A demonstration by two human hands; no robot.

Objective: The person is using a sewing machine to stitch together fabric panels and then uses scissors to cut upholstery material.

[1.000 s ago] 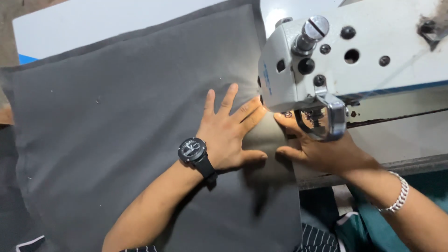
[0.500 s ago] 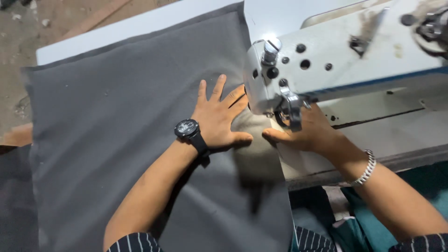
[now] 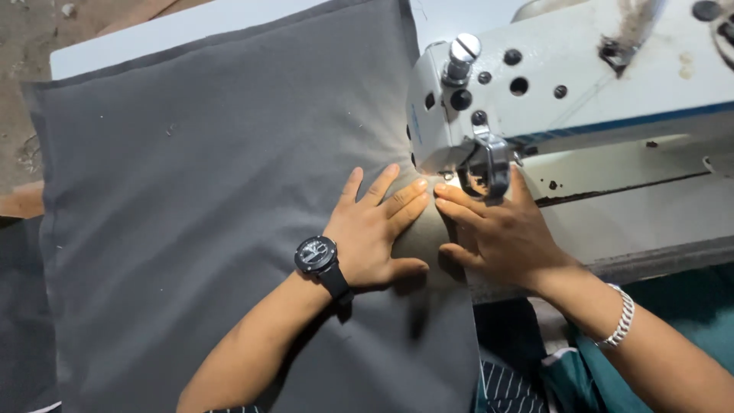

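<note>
**A:** From the head camera, what step does this look like?

**B:** Seam work, mid-run by the look of it. The person's left hand (image 3: 375,237) lies flat on the grey fabric (image 3: 214,199), fingers spread and pointing toward the needle area. The right hand (image 3: 501,233) rests just beside it, fingertips pressed to the cloth under the head of the sewing machine (image 3: 535,84). Neither grip closes around anything; both palms are open and pressing down.

**A:** And where does the cloth sit?

**B:** Spread across the white worktop (image 3: 115,46), its right edge tucked beneath the presser foot, its near end hanging off toward the person's lap.

**A:** What would the next move call for?

**B:** Probably an even, straight feed, with both hands keeping the edge aligned and fingertips clear of the needle.

**A:** Materials?

**B:** The fabric is matte, thick-looking, with a stitched border and a little lint. The machine is glossy white enamel with a chrome knob. A black wristwatch (image 3: 317,256) is on the left wrist, a metal-link bracelet (image 3: 621,321) on the right.
</note>
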